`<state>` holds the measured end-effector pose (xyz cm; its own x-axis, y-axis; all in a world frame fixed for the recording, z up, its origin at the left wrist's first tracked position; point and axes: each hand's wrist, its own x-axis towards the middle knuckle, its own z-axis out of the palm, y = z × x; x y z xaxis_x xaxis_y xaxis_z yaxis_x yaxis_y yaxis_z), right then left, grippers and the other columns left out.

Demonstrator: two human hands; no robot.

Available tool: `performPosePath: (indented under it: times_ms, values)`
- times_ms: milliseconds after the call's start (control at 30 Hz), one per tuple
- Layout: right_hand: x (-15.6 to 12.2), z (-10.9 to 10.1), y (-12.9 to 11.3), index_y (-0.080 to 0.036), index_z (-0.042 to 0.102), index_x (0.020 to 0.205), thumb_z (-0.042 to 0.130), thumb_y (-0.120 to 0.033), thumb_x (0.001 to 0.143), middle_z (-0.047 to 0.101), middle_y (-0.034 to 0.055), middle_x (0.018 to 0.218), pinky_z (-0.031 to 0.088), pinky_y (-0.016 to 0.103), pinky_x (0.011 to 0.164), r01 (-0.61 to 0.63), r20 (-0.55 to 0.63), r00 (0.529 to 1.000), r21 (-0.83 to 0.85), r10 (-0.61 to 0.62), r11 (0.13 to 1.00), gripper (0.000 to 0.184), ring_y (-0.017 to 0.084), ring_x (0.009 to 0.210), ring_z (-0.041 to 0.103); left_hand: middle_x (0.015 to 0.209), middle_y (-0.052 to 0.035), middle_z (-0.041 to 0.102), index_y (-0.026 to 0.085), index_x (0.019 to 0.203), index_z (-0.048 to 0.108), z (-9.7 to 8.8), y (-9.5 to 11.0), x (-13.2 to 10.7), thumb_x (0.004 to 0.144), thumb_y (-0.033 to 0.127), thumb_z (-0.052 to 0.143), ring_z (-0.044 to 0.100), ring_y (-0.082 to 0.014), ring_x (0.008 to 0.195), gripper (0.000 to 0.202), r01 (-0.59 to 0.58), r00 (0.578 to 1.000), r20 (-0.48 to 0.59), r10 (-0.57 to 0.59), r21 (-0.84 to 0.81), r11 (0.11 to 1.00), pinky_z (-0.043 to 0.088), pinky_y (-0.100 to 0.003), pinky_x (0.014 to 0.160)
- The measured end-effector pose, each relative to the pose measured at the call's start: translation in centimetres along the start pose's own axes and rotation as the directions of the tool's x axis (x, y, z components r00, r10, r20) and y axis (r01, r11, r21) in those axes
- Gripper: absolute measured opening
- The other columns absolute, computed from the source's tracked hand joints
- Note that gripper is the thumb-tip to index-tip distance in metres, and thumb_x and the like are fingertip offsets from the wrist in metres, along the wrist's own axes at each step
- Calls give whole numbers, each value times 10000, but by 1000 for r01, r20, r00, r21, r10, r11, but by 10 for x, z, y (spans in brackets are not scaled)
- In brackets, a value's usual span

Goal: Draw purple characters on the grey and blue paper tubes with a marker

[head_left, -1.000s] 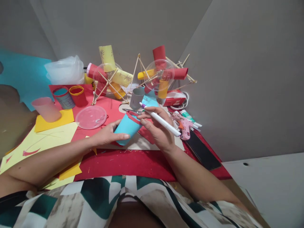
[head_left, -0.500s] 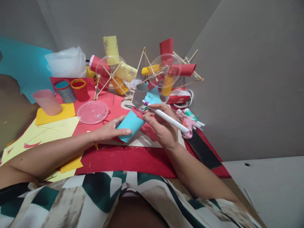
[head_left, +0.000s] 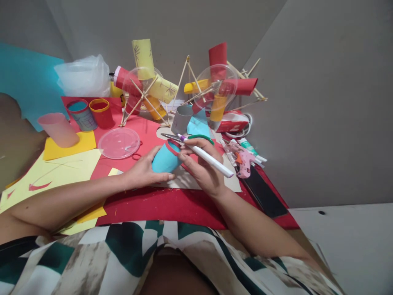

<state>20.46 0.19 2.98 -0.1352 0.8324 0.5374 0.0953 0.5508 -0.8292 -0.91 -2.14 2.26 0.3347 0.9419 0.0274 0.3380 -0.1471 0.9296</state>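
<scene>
A blue paper tube (head_left: 166,159) with a red band round its upper rim is tilted in front of me. My left hand (head_left: 150,167) is closed around its left side, thumb along the bottom. In my right hand (head_left: 206,166) lies a white marker pen (head_left: 211,159) with a purple tip end pointing up and left; the fingertips also touch the tube's red rim. Just behind the tube, scissors (head_left: 201,138) with green handles lie partly hidden by my right hand. A grey cardboard tube (head_left: 182,119) stands beyond them.
Two stick-and-paper-tube wheels (head_left: 143,92) stand at the back. To the left are a pink cup (head_left: 58,130), two decorated tubes (head_left: 100,114) and a clear lid (head_left: 119,143). On the right lie a pink glue gun (head_left: 244,157) and a black phone (head_left: 265,192).
The blue tube has turned so its rim faces more towards me, and its lower end has risen. My right hand has shifted slightly left with the pen, showing the scissors' green handles.
</scene>
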Motion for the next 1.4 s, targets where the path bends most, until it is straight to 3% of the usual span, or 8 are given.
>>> performPosePath:
  times_ms: [300, 433, 567, 667, 733, 933, 1133, 1400]
  values:
    - [-4, 1, 2, -303, 759, 1089, 880, -498, 876, 824, 10, 989, 694, 380, 879, -31, -4, 1000, 19, 31, 999, 313, 202, 885, 810, 1463, -186, 669, 172, 1564, 478, 0, 7, -3, 751, 614, 903, 686, -397, 1269, 1019, 15, 1000, -10, -15, 5, 1000, 572, -512, 1059]
    - [2, -8, 2, -320, 763, 1085, 920, -544, 835, 830, 1, 1003, 702, 360, 837, -39, -22, 999, 102, 41, 994, 371, 198, 866, 811, 1552, -186, 634, 205, 1617, 437, -7, 9, 0, 774, 654, 900, 678, -378, 1330, 1062, 86, 987, 156, -48, -245, 966, 575, -476, 1066]
    - [8, -14, 4, -321, 756, 1076, 937, -603, 797, 837, -12, 954, 697, 341, 814, -52, 34, 998, 184, 47, 982, 437, 189, 844, 811, 1459, -194, 717, 203, 1502, 592, -10, 6, 5, 750, 632, 950, 722, -361, 1300, 937, 329, 901, 430, -60, -585, 741, 570, -473, 1076]
    - [8, -13, 4, -317, 756, 1071, 928, -597, 812, 849, -8, 950, 699, 351, 808, -58, 99, 994, 207, 38, 977, 418, 196, 847, 816, 1352, -169, 772, 180, 1349, 708, -10, 3, 6, 673, 550, 1028, 755, -307, 1205, 834, 434, 828, 559, -37, -599, 673, 573, -439, 1061]
    - [7, -12, 3, -323, 762, 1067, 934, -554, 825, 854, -14, 955, 694, 341, 797, -40, 111, 994, 232, 14, 972, 377, 188, 836, 814, 1274, -146, 796, 170, 1258, 745, -10, 1, 5, 645, 518, 1050, 761, -273, 1130, 769, 453, 814, 578, -53, -577, 680, 582, -408, 1010]
    - [6, -9, 3, -333, 757, 1118, 924, -486, 865, 860, -33, 908, 680, 346, 929, 84, -9, 996, 193, -84, 978, 341, 188, 929, 844, 1171, -116, 788, 162, 1249, 719, -7, 1, 3, 622, 546, 1038, 742, -234, 987, 801, 369, 892, 430, -138, -516, 774, 584, -376, 933]
    - [5, -5, 2, -296, 749, 1046, 919, -506, 849, 844, -8, 927, 709, 345, 789, 25, -54, 998, 8, -24, 1000, 334, 197, 813, 835, 1169, -76, 759, 203, 1389, 641, -5, -1, 3, 737, 588, 920, 724, -267, 1009, 807, 128, 978, 188, -91, -195, 972, 591, -381, 884]
    - [-5, 1, 4, -295, 759, 1078, 868, -428, 912, 831, -9, 951, 707, 322, 798, 113, -62, 991, -79, -118, 991, 238, 178, 824, 828, 1225, -127, 743, 173, 1391, 569, 0, -7, 0, 737, 612, 875, 724, -325, 1039, 845, 47, 998, 29, -47, 6, 999, 590, -456, 885]
